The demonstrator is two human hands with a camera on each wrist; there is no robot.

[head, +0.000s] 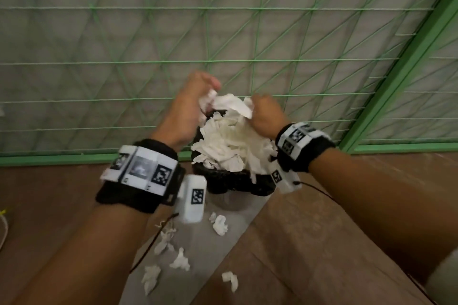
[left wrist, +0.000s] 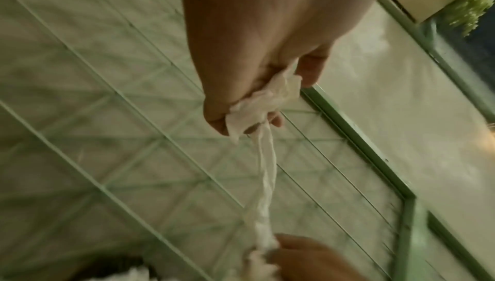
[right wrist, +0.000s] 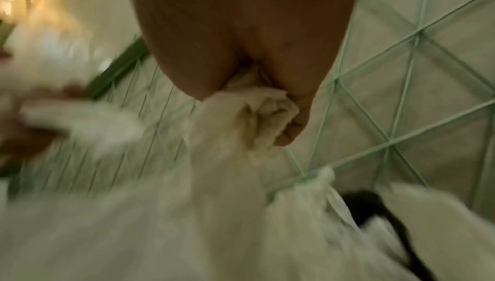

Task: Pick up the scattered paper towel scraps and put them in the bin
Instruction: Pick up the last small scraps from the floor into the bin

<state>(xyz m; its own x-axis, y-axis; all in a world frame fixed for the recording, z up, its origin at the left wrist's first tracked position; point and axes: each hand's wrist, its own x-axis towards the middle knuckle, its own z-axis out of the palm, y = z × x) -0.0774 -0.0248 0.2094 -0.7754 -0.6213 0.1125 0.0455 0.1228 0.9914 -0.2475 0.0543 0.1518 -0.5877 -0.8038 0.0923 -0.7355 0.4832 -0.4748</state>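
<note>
A black bin [head: 230,182] stands on the floor against a green-framed mesh panel, heaped over its rim with white paper towel scraps [head: 230,146]. Both hands hover above it. My left hand [head: 198,96] grips one end of a paper towel piece [head: 229,103], and my right hand [head: 265,112] grips the other end. In the left wrist view the towel strip [left wrist: 265,171] stretches from my left hand [left wrist: 257,105] down to the right hand [left wrist: 302,258]. The right wrist view shows my right hand [right wrist: 278,116] clenching a crumpled wad [right wrist: 265,112] over the heap.
Several loose scraps [head: 219,224] lie on the grey floor strip [head: 198,287] in front of the bin, between my forearms. Brown cardboard sheets [head: 309,242] cover the floor on either side. The green mesh panel [head: 223,32] blocks the far side.
</note>
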